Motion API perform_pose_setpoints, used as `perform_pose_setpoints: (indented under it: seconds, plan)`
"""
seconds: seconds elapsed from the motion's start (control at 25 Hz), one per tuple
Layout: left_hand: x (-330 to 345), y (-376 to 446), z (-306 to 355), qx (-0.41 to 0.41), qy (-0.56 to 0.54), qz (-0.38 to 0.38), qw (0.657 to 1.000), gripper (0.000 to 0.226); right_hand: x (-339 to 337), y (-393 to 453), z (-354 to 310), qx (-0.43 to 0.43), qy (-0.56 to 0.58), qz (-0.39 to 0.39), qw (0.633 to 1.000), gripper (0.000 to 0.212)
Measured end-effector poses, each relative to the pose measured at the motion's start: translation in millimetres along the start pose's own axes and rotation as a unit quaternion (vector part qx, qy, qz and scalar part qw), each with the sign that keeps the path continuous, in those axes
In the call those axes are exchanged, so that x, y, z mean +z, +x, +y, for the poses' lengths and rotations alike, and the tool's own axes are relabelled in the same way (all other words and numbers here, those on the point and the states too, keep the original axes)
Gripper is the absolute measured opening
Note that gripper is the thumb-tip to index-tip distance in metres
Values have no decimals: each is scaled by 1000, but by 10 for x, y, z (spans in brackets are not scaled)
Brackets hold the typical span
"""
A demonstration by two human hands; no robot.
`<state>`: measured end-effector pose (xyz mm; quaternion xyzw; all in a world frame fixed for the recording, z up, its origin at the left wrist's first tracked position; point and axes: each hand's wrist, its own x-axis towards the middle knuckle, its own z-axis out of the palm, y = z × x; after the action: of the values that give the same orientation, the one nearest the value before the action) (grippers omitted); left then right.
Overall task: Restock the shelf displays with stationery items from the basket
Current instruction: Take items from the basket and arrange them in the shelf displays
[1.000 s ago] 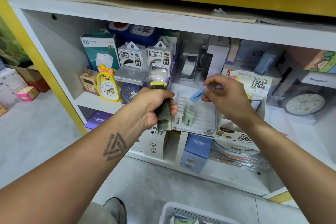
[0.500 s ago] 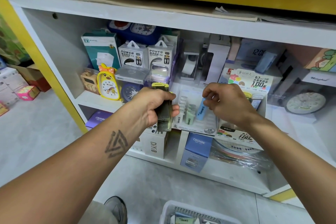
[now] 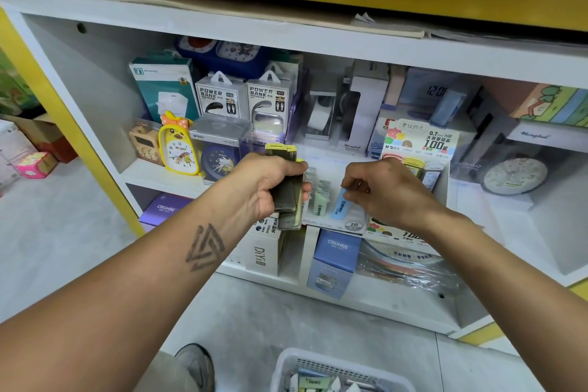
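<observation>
My left hand [image 3: 270,184] grips a stack of dark lead cases with yellow caps [image 3: 288,188], held upright in front of the shelf. My right hand [image 3: 381,191] pinches the top of a small blue lead case [image 3: 339,205] that stands tilted in a slot of the clear slotted display tray [image 3: 350,224] on the middle shelf. Pale green cases [image 3: 319,200] sit in the slots to the left of it. The white basket [image 3: 286,366] with more stationery shows at the bottom edge, on the floor.
Behind the tray stand power bank boxes [image 3: 241,99], a yellow duck clock [image 3: 178,146], tape dispensers [image 3: 321,114] and a lead refill display box [image 3: 416,140]. Blue and white boxes [image 3: 334,261] fill the lower shelf. My shoe [image 3: 194,366] is beside the basket.
My right hand has come down from above the tray and set the blue case into a slot. My left hand has kept still with its stack.
</observation>
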<state>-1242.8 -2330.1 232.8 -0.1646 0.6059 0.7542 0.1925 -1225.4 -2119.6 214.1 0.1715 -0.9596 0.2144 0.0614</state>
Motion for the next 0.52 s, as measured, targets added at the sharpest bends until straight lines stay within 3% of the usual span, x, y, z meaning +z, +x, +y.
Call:
perform_pose_setpoints:
  seconds: [0.2, 0.4, 0.52]
  plan:
    - [59, -28, 3, 10, -17, -6, 1000, 10, 41, -43, -63, 11, -2, -81, 997, 15]
    - [123, -45, -2, 10, -24, -14, 1000, 18, -43, -55, -66, 79, 60, -59, 993, 19]
    - [116, -38, -4, 15, -35, -4, 999, 21, 0, -86, -85, 113, -6, -138, 984, 25]
